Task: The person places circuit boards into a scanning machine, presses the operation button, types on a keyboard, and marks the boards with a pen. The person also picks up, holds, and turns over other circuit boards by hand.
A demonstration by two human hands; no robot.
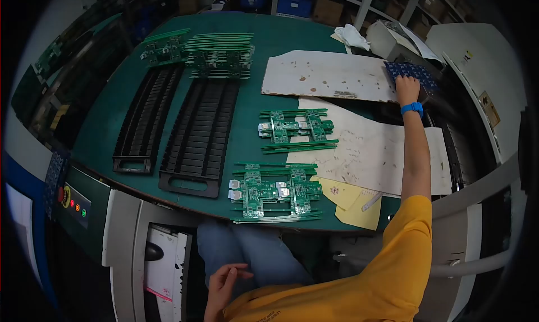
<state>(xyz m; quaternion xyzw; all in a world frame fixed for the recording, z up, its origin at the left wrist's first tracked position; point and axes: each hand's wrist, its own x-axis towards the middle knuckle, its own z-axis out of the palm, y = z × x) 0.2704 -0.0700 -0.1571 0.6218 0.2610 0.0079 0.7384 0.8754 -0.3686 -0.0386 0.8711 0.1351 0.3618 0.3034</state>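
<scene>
My right hand [407, 89], with a blue band on its wrist, reaches out at the upper right. Its fingers are closed on the near-left edge of a dark blue patterned sheet [412, 72], beside a white board [325, 75]. Low in the view, my left hand [225, 282] hovers over my lap with fingers apart and nothing in it. Two groups of green circuit boards lie on the green table: one [296, 130] at the middle, another [275, 192] nearer the front edge.
Two black slotted racks [196, 136] [147, 120] lie on the left, with green boards [219, 55] standing at their far ends. Stained card [370, 148] and yellow paper [359, 209] lie on the right. A panel with lit buttons [77, 206] is at lower left.
</scene>
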